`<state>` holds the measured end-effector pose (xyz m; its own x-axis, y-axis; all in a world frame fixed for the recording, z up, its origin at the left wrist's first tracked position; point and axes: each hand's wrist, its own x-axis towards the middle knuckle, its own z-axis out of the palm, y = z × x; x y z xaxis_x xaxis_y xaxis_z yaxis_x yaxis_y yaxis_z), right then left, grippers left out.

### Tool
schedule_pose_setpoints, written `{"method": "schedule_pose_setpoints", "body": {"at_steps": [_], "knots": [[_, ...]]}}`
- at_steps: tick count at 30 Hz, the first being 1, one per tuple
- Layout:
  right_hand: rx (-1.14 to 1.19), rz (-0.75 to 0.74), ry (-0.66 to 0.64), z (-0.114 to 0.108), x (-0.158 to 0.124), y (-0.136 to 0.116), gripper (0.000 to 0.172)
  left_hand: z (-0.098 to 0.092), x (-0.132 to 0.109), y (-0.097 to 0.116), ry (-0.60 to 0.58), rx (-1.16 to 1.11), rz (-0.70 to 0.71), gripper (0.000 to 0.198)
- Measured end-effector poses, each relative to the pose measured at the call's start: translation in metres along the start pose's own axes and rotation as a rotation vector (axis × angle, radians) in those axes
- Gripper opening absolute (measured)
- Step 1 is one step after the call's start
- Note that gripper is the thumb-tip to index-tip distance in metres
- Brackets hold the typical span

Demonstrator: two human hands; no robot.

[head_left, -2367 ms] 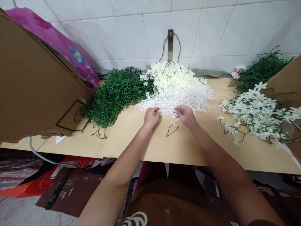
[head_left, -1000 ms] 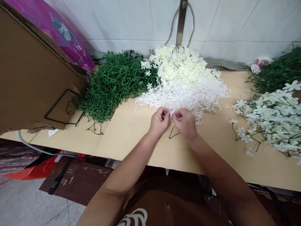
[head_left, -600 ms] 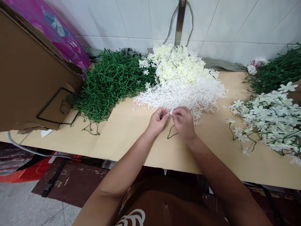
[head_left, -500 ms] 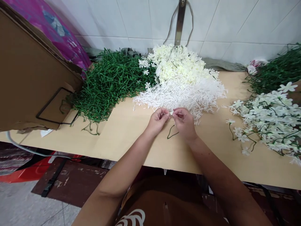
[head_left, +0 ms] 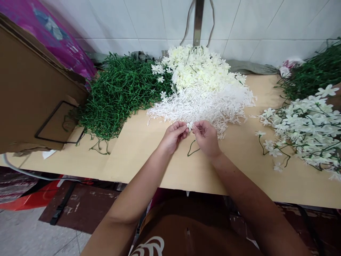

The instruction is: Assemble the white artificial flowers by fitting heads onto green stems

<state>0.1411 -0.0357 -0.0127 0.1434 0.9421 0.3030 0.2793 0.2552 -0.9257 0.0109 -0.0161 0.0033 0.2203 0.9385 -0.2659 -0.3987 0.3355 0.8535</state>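
My left hand and my right hand meet over the tan table, fingertips pinched together on a small white flower. A green stem curls down from my right hand onto the table. Just behind my hands lies a heap of white plastic stamen pieces, and behind that a mound of cream flower heads. A pile of green stems lies to the left.
Finished white flowers on green stems are spread at the right, with more green stems behind them. A large cardboard box and a pink bag stand at the left. A tiled wall with a metal bracket closes the back.
My hands came from the edge of the white heap toward each other and now pinch one small flower between them. The camera has tilted down a little.
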Motion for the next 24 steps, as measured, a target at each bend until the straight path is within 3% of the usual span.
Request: {"method": "schedule_pose_setpoints", "body": {"at_steps": [7,10,18,24], "knots": [[-0.330,-0.291,0.019,0.000,0.000,0.001,0.011,0.001,-0.001,0.000,-0.013,0.033,-0.049,0.020],[-0.339,-0.313,0.014,0.000,0.001,0.001,0.011,0.001,-0.001,0.001,-0.019,0.039,-0.069,0.020],[0.242,0.157,-0.004,-0.010,0.005,0.001,0.016,0.001,0.000,-0.004,-0.043,0.112,0.026,0.022],[0.407,0.243,-0.078,-0.011,0.005,-0.001,0.025,0.008,-0.004,-0.006,-0.036,0.138,0.135,0.027]]}}
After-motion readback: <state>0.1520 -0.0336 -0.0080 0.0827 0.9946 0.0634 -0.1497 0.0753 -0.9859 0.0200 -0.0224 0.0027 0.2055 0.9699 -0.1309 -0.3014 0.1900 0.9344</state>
